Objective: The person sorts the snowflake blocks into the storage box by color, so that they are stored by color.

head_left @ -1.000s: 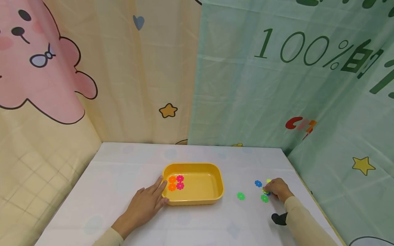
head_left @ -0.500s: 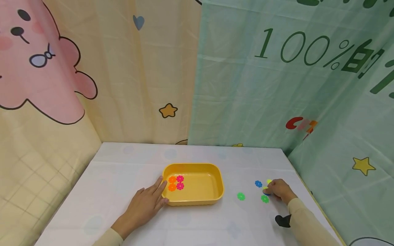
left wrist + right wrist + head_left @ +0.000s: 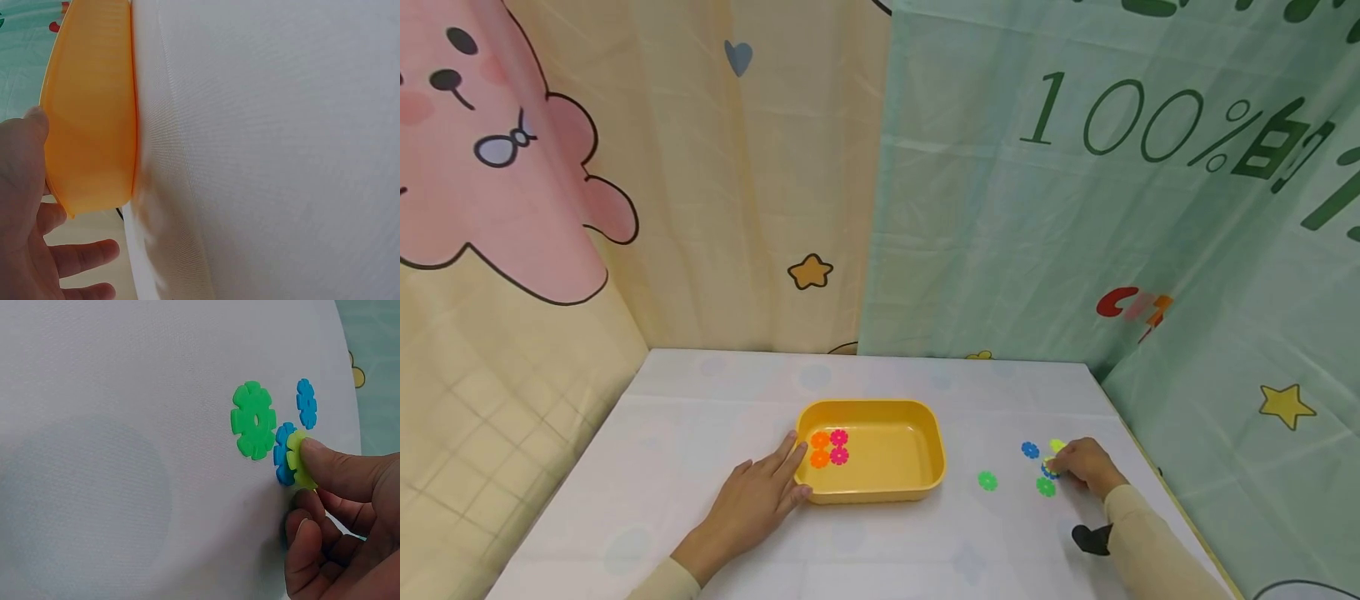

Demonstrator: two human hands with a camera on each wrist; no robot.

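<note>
My left hand (image 3: 750,502) rests at the left end of a yellow tray (image 3: 880,494), fingers mostly straight along its rim; in the left wrist view the thumb touches the rim. Two orange snowflake discs (image 3: 819,458) and two pink snowflake discs (image 3: 839,456) lie inside the tray, on the left. To its right, my right hand (image 3: 1091,467) pinches a yellow snowflake disc (image 3: 300,461) with thumb and fingers. That disc overlaps a blue snowflake disc (image 3: 284,455). Around it lie another blue disc (image 3: 1030,450), another yellow disc (image 3: 1057,445) and a green disc (image 3: 1046,487).
A second green disc (image 3: 987,481) lies between the tray and the cluster. A white cloth (image 3: 880,550) covers the table. Printed curtains (image 3: 760,183) hang behind and beside it. A dark heart-shaped patch (image 3: 1091,540) shows by the right sleeve.
My right hand has shifted slightly right and toward me, keeping its fingers at the yellow disc over the blue one. The left hand and the tray stay in place.
</note>
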